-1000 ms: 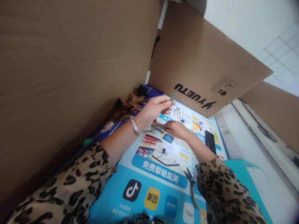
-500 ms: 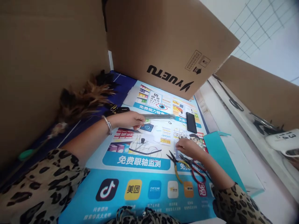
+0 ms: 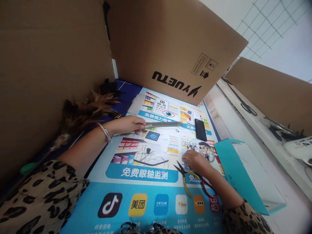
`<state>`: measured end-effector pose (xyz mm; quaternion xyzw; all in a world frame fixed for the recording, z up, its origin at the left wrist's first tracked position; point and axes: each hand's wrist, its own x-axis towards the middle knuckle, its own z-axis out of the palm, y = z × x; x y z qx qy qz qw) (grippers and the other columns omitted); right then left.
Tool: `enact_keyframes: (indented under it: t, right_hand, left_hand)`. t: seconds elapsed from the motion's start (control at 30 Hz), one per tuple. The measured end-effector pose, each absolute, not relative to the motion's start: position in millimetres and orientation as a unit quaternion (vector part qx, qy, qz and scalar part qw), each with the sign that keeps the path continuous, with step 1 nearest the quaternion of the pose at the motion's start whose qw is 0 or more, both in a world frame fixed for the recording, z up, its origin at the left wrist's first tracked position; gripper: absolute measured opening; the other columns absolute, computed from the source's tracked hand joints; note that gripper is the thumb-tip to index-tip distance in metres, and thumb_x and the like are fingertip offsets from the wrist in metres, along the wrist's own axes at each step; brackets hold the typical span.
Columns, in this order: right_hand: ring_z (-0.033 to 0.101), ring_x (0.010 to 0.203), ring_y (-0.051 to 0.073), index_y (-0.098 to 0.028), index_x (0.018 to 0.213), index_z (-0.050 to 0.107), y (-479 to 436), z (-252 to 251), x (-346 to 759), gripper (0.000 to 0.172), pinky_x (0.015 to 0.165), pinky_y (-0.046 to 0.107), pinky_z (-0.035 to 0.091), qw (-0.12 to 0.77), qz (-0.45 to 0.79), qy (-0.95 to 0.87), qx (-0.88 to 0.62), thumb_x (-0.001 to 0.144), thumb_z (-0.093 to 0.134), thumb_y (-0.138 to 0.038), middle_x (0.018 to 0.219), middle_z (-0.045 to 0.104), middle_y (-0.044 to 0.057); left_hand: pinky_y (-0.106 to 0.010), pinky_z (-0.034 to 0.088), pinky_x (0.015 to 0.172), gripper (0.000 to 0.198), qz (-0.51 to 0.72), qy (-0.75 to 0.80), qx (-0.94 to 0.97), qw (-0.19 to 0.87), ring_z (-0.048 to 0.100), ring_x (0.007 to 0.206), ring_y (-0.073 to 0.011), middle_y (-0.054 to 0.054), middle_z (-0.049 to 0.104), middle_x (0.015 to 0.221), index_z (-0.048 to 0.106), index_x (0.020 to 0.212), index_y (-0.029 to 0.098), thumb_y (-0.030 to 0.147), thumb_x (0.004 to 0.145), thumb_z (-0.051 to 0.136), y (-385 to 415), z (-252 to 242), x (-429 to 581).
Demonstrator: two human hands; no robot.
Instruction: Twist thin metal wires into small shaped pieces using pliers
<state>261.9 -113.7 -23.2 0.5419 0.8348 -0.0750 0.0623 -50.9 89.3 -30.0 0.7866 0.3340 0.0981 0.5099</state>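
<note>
My left hand (image 3: 130, 124) is closed around a bundle of thin grey metal wires (image 3: 165, 124) that sticks out to the right, low over the printed blue poster (image 3: 146, 208). My right hand (image 3: 195, 161) lies palm down on the poster, fingers curled over the red-handled scissors (image 3: 207, 188); whether it grips them is hidden. Yellow-handled pliers (image 3: 183, 177) lie just left of that hand. A small tangle of bent wire pieces and rings (image 3: 197, 145) rests just beyond my right fingers.
Cardboard box walls (image 3: 170, 42) stand behind and on the left. A feather duster (image 3: 85, 109) leans at the left wall. A black phone (image 3: 200, 129) lies near the back. A teal paper bag (image 3: 234, 172) lies at the right. A white ledge holds scissors (image 3: 243, 105).
My right hand left the wire bundle and dropped to the scissors and pliers at the right. My left hand lowered the bundle towards the poster. The view swung right.
</note>
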Motion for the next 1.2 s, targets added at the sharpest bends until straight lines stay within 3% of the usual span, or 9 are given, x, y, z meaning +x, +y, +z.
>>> enact_keyframes:
  t: [0.33, 0.7, 1.2]
  right_hand:
    - [0.05, 0.083, 0.019, -0.017, 0.089, 0.06, -124, -41, 272, 0.021, 0.071, 0.03, 0.039, 0.08, -0.024, 0.824, 0.56, 0.084, 0.04, -0.013, 0.087, 0.056, 0.01]
    - [0.052, 0.084, 0.015, -0.018, 0.088, 0.062, -117, -14, 277, 0.025, 0.077, 0.024, 0.038, 0.055, -0.084, 0.785, 0.612, 0.088, 0.038, -0.024, 0.086, 0.059, 0.006]
    - [0.049, 0.079, 0.017, -0.014, 0.084, 0.058, -120, -20, 256, 0.02, 0.067, 0.027, 0.035, 0.178, 0.003, 0.824, 0.538, 0.087, 0.039, -0.017, 0.081, 0.056, 0.008]
  left_hand:
    - [-0.024, 0.04, 0.058, 0.027, 0.19, 0.349, 0.751, 0.527, 0.055, 0.062, -0.015, -0.002, 0.06, 0.062, 0.061, 0.078, 0.016, 0.04, 0.07, 0.054, 96, -16, -66]
    - [-0.022, 0.039, 0.055, 0.025, 0.172, 0.356, 0.766, 0.507, 0.056, 0.06, -0.0133, -0.001, 0.059, 0.064, 0.059, 0.073, 0.017, 0.041, 0.071, 0.052, 89, -20, -58]
    - [-0.022, 0.039, 0.059, 0.031, 0.126, 0.362, 0.796, 0.468, 0.056, 0.064, -0.0159, -0.002, 0.062, 0.064, 0.062, 0.077, 0.017, 0.045, 0.072, 0.051, 93, -30, -54]
